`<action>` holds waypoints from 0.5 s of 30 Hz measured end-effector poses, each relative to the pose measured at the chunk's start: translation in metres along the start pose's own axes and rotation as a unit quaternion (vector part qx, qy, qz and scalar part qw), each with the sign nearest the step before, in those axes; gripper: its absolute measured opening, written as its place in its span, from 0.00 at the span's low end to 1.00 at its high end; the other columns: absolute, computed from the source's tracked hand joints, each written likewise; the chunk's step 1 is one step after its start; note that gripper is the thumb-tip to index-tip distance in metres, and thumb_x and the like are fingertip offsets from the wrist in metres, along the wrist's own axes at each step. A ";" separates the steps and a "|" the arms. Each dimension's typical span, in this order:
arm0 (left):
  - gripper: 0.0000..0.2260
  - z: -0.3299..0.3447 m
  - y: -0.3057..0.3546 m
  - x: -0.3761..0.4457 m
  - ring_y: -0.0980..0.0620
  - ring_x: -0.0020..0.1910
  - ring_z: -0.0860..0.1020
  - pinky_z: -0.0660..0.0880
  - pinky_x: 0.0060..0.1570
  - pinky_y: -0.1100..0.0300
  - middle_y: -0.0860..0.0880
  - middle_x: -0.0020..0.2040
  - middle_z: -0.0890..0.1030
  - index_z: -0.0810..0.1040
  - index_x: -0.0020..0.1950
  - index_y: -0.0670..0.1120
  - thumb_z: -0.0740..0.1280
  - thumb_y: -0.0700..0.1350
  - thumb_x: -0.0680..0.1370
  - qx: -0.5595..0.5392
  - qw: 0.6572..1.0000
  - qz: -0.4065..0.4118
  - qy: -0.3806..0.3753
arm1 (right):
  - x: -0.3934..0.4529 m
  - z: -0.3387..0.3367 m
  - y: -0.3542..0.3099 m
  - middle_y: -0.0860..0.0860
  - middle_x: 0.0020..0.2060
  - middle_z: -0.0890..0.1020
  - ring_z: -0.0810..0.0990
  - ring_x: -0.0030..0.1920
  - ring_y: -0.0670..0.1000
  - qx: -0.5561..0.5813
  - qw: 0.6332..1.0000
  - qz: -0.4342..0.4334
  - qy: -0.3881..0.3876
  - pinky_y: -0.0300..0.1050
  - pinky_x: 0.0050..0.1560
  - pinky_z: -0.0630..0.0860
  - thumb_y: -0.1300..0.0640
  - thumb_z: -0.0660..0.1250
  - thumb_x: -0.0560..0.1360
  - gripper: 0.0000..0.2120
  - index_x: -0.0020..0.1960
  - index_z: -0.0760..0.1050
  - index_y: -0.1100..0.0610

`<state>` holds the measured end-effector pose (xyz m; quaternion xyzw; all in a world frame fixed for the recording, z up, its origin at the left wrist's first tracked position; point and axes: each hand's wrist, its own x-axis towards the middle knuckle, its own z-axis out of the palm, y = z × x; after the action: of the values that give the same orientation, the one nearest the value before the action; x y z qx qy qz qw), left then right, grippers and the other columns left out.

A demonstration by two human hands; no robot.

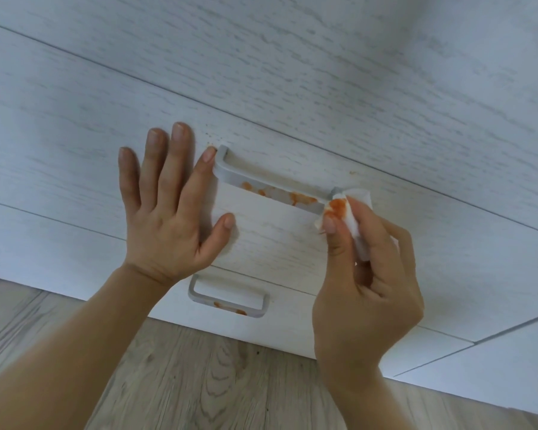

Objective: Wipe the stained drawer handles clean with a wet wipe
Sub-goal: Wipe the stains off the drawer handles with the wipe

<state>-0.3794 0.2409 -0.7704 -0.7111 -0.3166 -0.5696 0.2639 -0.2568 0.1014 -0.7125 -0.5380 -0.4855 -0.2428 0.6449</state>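
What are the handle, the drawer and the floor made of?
The upper handle looks like smooth white plastic or painted metal; which one is unclear. It has a faint sheen and orange stains. The drawer front looks like white-painted wood or laminate, with grey grain streaks. The floor looks like matte wood-look planks, with knots and seams.

Matt white woodgrain drawer fronts (75, 125), smooth handle (230, 178), grey wood-look floor (199, 383).

Two bare hands and forearms
Left hand (165, 225) and right hand (365, 293) wear no sleeves, rings or watch; fingernails short, unpainted.
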 end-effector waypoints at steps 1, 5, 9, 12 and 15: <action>0.32 0.000 0.000 0.000 0.51 0.77 0.40 0.40 0.73 0.47 0.51 0.78 0.39 0.46 0.78 0.47 0.51 0.57 0.78 0.000 1.000 0.000 0.000 | 0.000 -0.002 0.001 0.50 0.41 0.79 0.76 0.38 0.40 0.016 1.000 0.015 -0.002 0.26 0.40 0.71 0.59 0.69 0.73 0.08 0.52 0.79 0.57; 0.32 0.000 -0.001 -0.001 0.51 0.77 0.40 0.40 0.73 0.47 0.51 0.78 0.40 0.46 0.78 0.46 0.52 0.57 0.78 0.000 1.000 0.001 0.004 | 0.002 -0.008 0.000 0.50 0.41 0.81 0.77 0.38 0.38 0.101 0.993 0.064 0.007 0.27 0.39 0.72 0.55 0.69 0.74 0.07 0.51 0.80 0.52; 0.32 0.001 -0.001 0.000 0.51 0.77 0.41 0.41 0.74 0.47 0.51 0.78 0.40 0.46 0.78 0.47 0.53 0.56 0.78 -0.003 1.000 0.004 0.004 | 0.000 -0.003 -0.004 0.55 0.40 0.80 0.77 0.40 0.38 0.053 0.998 0.023 -0.012 0.28 0.40 0.73 0.58 0.71 0.73 0.11 0.53 0.78 0.61; 0.32 0.001 -0.001 -0.001 0.51 0.77 0.41 0.41 0.74 0.47 0.51 0.78 0.40 0.46 0.78 0.47 0.53 0.56 0.78 -0.008 1.000 0.000 0.004 | 0.001 0.000 -0.006 0.53 0.39 0.78 0.74 0.38 0.38 0.020 0.999 0.030 -0.006 0.27 0.38 0.70 0.59 0.71 0.72 0.11 0.53 0.77 0.59; 0.32 0.002 -0.002 -0.001 0.51 0.77 0.41 0.41 0.74 0.47 0.51 0.78 0.40 0.47 0.78 0.47 0.53 0.56 0.78 -0.005 1.000 0.003 0.008 | 0.000 0.000 -0.008 0.52 0.39 0.77 0.71 0.35 0.39 0.001 1.000 0.006 -0.005 0.24 0.37 0.68 0.59 0.71 0.71 0.11 0.53 0.77 0.60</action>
<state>-0.3798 0.2433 -0.7720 -0.7088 -0.3099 -0.5760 0.2642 -0.2636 0.0994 -0.7084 -0.5417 -0.4859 -0.2359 0.6441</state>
